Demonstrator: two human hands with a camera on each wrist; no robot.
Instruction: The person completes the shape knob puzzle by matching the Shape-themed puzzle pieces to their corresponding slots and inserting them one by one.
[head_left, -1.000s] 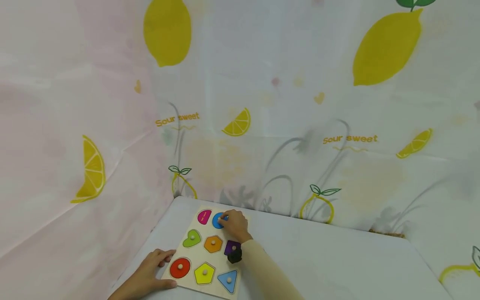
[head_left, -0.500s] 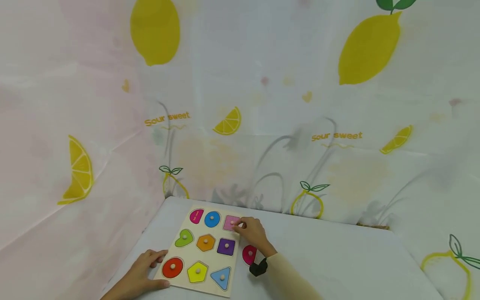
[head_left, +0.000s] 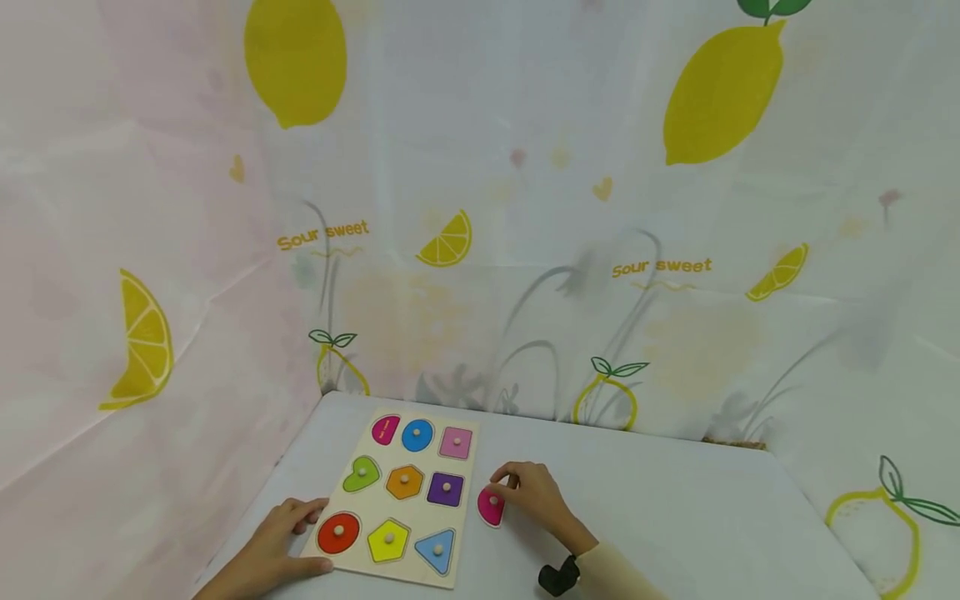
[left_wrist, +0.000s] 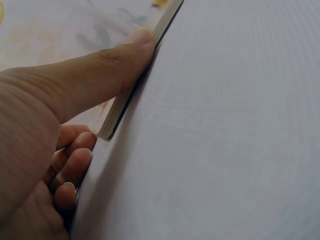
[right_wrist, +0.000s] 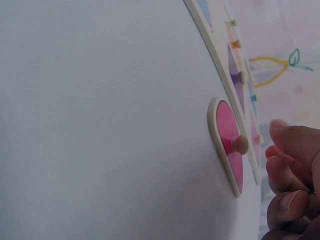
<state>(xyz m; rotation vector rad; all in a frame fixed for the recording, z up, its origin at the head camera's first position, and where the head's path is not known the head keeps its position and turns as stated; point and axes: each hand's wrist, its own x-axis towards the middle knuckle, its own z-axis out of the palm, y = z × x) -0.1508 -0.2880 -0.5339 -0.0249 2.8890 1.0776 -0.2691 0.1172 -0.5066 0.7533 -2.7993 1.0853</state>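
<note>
A wooden peg puzzle board (head_left: 358, 507) lies on the white table, filled with knobbed shapes. Its far left corner holds a magenta half-round recess (head_left: 386, 430) with small lettering and no knob. Beside the board's right edge lies a magenta semicircle puzzle piece (head_left: 489, 510), its wooden knob (right_wrist: 242, 144) upward. My right hand (head_left: 534, 497) hovers over this piece, thumb and forefinger bent; the right wrist view shows a gap between fingertips and knob. My left hand (head_left: 272, 546) grips the board's near left corner, thumb (left_wrist: 107, 70) along the near edge and fingers curled by the left side.
On the board sit a blue circle (head_left: 411, 444), a pink square (head_left: 447, 451), a purple square (head_left: 437, 497) and several other shapes. White table surface (head_left: 660, 517) stretches to the right. A lemon-print cloth (head_left: 480, 333) hangs behind and at the left.
My right hand has moved from the blue circle past the pink square, then nearer to me, over the loose semicircle piece. My left hand stays at the board's corner. The head view has shifted right.
</note>
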